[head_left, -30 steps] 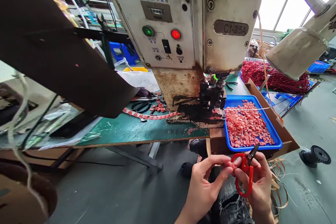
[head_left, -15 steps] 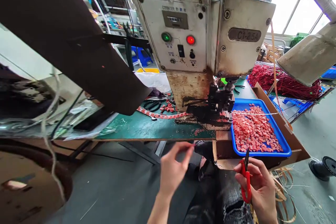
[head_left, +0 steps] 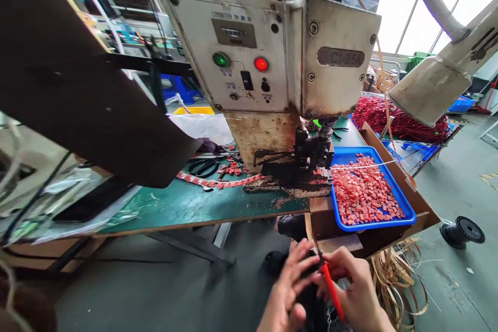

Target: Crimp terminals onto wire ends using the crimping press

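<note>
Strip: the long, flat, pink-and-white strip [head_left: 221, 183] lies curved on the green tabletop [head_left: 175, 213], its right end at the foot of the worn, off-white metal machine [head_left: 268, 85].
Machine: its red lamp [head_left: 261, 64] is lit, and both your hands are well apart from its black tooling [head_left: 315, 150].
Left hand: yours [head_left: 287, 281] is spread wide below the tabletop edge; whether anything small sits among the fingers, I cannot tell.
Scissors: the small scissors with red handles and dark blades [head_left: 331, 288] tilt between your hands, tips up, close by your left fingers. Angle the blades away whenever those fingers are this near.
Right hand: yours [head_left: 353, 280] curls around the red handles; a light, steady grip should give you better control. Blade spacing cannot be made out.
Tray: the shallow, blue plastic tray [head_left: 373, 226] holds small, square, pink pieces [head_left: 360, 192]; avoid brushing its rim with your right arm.
Spool: the round, black spool [head_left: 462, 232] stands at far right.
</note>
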Action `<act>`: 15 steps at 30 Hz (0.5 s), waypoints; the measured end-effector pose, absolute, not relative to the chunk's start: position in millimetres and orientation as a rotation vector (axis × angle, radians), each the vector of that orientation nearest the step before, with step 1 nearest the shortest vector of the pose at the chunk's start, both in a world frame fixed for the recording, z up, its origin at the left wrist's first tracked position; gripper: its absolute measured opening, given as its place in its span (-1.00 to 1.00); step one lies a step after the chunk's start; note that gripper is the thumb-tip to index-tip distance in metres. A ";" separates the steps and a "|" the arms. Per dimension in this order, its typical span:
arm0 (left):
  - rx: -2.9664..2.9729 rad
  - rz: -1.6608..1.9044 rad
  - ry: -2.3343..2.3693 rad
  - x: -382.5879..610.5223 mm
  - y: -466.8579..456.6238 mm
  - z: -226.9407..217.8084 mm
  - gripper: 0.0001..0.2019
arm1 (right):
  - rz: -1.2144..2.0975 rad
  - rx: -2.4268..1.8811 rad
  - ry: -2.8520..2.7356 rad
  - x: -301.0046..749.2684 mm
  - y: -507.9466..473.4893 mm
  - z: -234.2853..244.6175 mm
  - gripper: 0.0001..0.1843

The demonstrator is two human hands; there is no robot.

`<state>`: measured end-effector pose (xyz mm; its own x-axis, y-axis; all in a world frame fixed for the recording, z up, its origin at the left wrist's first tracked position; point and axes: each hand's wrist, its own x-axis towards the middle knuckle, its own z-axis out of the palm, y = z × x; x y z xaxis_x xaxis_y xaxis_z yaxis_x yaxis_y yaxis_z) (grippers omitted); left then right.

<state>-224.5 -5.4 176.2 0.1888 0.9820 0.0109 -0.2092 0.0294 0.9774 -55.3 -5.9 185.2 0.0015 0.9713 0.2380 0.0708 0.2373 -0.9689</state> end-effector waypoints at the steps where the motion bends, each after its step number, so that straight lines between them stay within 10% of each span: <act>1: 1.078 1.115 0.864 -212.0 -14.5 172.6 -0.03 | 0.965 -1.078 -1.427 -60.0 -5.1 187.7 -0.79; 15: 0.803 1.205 0.989 -192.9 -23.0 179.5 -0.34 | 0.205 -1.449 -2.330 53.3 140.6 207.4 -0.47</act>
<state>-192.9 -23.0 179.5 0.0660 0.9810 -0.1824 -0.3707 0.1938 0.9083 53.3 140.6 207.4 -0.3908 0.8869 0.2463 0.8302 0.4552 -0.3217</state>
